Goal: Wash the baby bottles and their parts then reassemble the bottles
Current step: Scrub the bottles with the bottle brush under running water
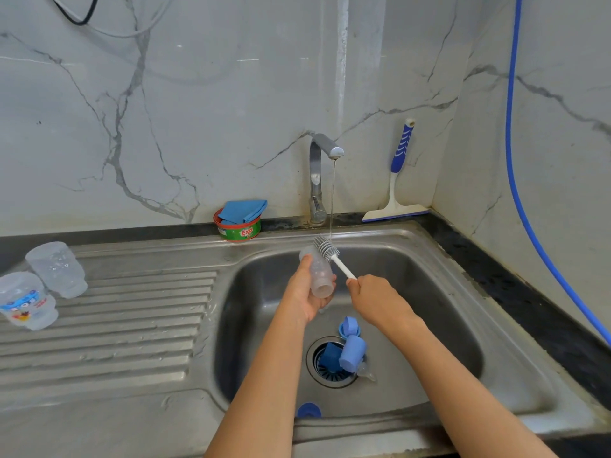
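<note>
My left hand [305,290] grips a clear baby bottle [319,272] over the sink basin, its open neck pointing toward me. My right hand [375,297] holds the white handle of a bottle brush [327,249]. The grey bristle head lies against the bottle's far end, under a thin stream of water from the tap [322,173]. Blue bottle parts lie in the basin: a ring [349,326], a cap [352,353] and a darker piece [330,355] over the drain. A clear teat [367,371] lies beside them. Two clear bottles [58,269] [28,300] lie on the drainboard at the left.
A green Exo dish-soap tub [238,228] with a blue cloth [243,211] stands behind the sink [463,266]. A blue-handled squeegee [396,193] leans in the back right corner. A blue hose [529,219] runs down the right wall. Another blue piece [309,409] sits at the basin's near edge.
</note>
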### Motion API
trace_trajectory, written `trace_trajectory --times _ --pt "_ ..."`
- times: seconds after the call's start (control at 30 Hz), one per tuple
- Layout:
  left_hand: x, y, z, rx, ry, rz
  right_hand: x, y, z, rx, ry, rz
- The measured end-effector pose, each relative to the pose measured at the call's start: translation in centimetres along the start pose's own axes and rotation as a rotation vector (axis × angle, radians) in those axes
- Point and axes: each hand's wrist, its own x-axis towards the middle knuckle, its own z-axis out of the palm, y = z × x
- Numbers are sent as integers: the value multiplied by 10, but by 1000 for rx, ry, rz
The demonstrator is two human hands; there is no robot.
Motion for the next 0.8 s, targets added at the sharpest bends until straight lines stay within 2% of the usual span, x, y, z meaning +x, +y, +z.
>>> trace_trajectory --times 0.1,0.27,0.33,0.53,0.63,0.8 --pt "0 4 -2 -64 -4 -11 -4 -4 -4 25 -98 2" --pt "6 8 -8 -68 113 83 -14 -5 -16 22 -252 0" --pt "5 9 -9 -97 80 90 -14 -5 -15 18 -228 7" --pt "0 7 -2 -173 -63 18 -6 -10 -3 47 -13 -57" --pt "-2 7 0 -215 -47 10 -3 -14 -4 54 -29 -80" --pt "-2 11 -5 -241 -5 79 -11 -12 -13 -6 -163 -55"
